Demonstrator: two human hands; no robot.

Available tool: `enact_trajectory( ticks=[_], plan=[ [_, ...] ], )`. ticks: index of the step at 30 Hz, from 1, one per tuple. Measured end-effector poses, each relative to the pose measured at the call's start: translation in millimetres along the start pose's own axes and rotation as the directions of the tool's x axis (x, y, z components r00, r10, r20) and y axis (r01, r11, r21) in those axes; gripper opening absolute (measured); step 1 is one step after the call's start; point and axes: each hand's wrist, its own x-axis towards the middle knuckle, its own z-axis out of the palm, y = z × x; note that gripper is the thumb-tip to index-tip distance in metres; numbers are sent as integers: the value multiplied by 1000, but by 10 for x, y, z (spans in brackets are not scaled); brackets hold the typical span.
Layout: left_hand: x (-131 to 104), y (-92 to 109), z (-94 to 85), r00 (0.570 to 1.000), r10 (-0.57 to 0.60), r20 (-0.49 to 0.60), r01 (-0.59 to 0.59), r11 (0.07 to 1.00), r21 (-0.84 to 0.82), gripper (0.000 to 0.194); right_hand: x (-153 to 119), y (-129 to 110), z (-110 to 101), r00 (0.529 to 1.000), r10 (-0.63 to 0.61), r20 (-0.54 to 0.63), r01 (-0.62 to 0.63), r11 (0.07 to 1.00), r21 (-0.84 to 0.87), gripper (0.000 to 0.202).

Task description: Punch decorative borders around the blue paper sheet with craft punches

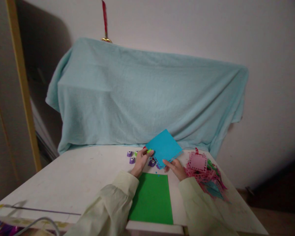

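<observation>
My right hand (175,167) pinches a blue sheet of paper (165,146) by its lower edge, thumb on top. Small holes are punched along the two lower edges of the sheet, which is tilted above the table. At its left corner, my left hand (142,160) closes around a small lime-green craft punch (150,151), partly hidden by the fingers. Several purple craft punches (132,160) stand around my left hand, one purple punch (151,163) just under the paper. Below both hands lies a green sheet (152,196) flat on the table, with tiny blue paper bits (156,172) near its top edge.
On the right, a pile of pink, green and blue paper scraps (201,177) has a punched pink square (198,162) on top. A light-blue cloth (147,98) hangs behind the white table (88,177). A cable (39,221) runs at the front left.
</observation>
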Motion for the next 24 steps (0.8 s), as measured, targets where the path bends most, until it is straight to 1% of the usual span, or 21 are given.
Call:
enact_trajectory(
  ticks=[3,5,6,9,11,13,15,19,24],
  plan=[
    [-11,4,5,1000,20,15,-20,999,33,29,-12,-12,9,1000,-5,-17,5,1000,20,39],
    [-8,-21,8,999,29,30,-31,998,47,29,-29,-31,23,998,-10,-62,14,999,52,36],
    [-2,-39,10,999,33,38,-35,998,57,30,-38,-41,29,996,-20,-92,26,997,67,38],
    [28,-99,16,996,37,75,-45,993,108,31,-53,-54,28,978,-61,-200,77,994,72,52],
    [44,-132,25,991,33,129,-53,987,153,32,-51,-42,11,967,-43,-253,59,997,59,59],
    [46,-153,38,983,29,183,-63,981,185,32,-42,-15,-10,959,1,-284,15,998,55,64],
    [38,-166,53,976,30,217,-72,978,193,32,-27,17,-24,950,15,-313,3,998,59,68],
    [32,-195,71,972,34,232,-61,992,109,30,3,64,-28,919,-37,-392,67,996,63,76],
    [64,-223,75,970,-40,241,72,989,-125,36,26,115,-41,889,-38,-456,63,997,39,76]
  ],
)
